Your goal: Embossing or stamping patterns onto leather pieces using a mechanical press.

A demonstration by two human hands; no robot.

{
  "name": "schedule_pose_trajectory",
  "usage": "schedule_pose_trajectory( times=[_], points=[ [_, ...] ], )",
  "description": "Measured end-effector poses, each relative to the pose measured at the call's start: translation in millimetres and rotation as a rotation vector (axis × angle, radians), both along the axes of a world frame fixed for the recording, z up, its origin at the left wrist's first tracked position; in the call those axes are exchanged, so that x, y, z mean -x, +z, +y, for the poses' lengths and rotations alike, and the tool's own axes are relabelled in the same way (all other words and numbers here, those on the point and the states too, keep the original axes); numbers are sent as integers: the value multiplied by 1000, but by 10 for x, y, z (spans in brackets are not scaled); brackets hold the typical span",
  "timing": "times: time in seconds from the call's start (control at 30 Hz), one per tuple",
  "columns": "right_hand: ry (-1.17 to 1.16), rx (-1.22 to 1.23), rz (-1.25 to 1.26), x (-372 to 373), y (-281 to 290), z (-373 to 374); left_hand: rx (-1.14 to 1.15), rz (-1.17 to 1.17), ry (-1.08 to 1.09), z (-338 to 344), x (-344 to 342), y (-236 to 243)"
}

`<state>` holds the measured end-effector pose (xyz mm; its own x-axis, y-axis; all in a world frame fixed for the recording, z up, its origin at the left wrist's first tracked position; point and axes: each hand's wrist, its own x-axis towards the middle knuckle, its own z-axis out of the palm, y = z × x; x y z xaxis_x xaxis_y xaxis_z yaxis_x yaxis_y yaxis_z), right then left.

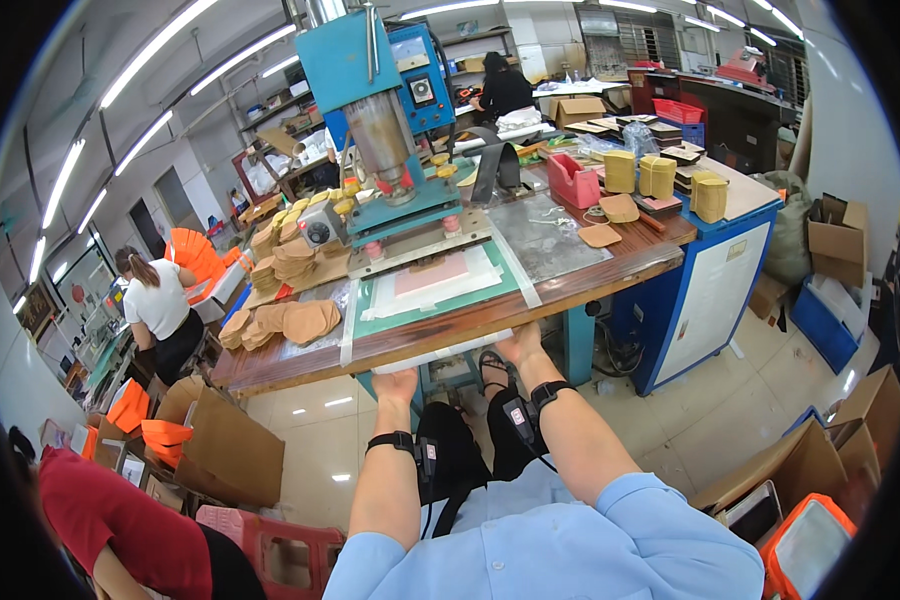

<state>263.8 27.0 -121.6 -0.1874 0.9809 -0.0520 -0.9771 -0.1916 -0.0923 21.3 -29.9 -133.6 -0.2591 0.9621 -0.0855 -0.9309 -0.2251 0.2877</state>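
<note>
My left hand [396, 384] and my right hand [519, 344] reach to the front edge of the wooden worktable [610, 274]. A long white strip [444, 353] runs between them just under that edge. Both hands are at its ends, with their fingers mostly hidden, so whether they grip it does not show. Above, on the tabletop, a green mat [378, 312] carries white sheets and a pinkish piece [438, 278]. The blue press [342, 62] stands over the mat, its plate [420, 246] raised above the sheets. Stacks of tan leather pieces [310, 320] lie left of the mat.
Right of the press are a pink tape dispenser [574, 181], yellow stacks [657, 177] and a grey board [545, 240]. A blue-sided cabinet [705, 290] adjoins the table. Cardboard boxes [232, 440] and a red stool [270, 545] stand at left, near a person in red [120, 500].
</note>
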Motion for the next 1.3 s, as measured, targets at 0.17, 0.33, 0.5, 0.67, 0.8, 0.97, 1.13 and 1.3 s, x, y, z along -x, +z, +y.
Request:
schedule_pose_trajectory(
  times=[0.17, 0.33, 0.5, 0.67, 0.8, 0.97, 1.13, 1.3],
  points=[
    [-8, 0, -17, 0, 50, -35, 4, 4, 4, 59, 62, -96],
    [5, -13, 14, -23, -45, 53, -1, -8, -21, 12, -20, 10],
    [4, -8, 8, 5, -26, 17, -13, 7, -6, 5, 19, -17],
    [-10, -28, 12, -5, -73, 69, -28, -19, -29, 15, 13, -25],
    [-8, -18, 23, -3, -68, 58, -19, -8, -17, 20, 6, -27],
    [-3, 18, -2, -3, -3, 8, -22, 2, -15, 29, 40, -49],
    [-4, 12, 12, -38, -22, 34, 26, 4, 0, -12, -55, 51],
    [-4, 14, -3, -1, -17, 31, 8, 6, -3, -23, -10, 36]
  ],
)
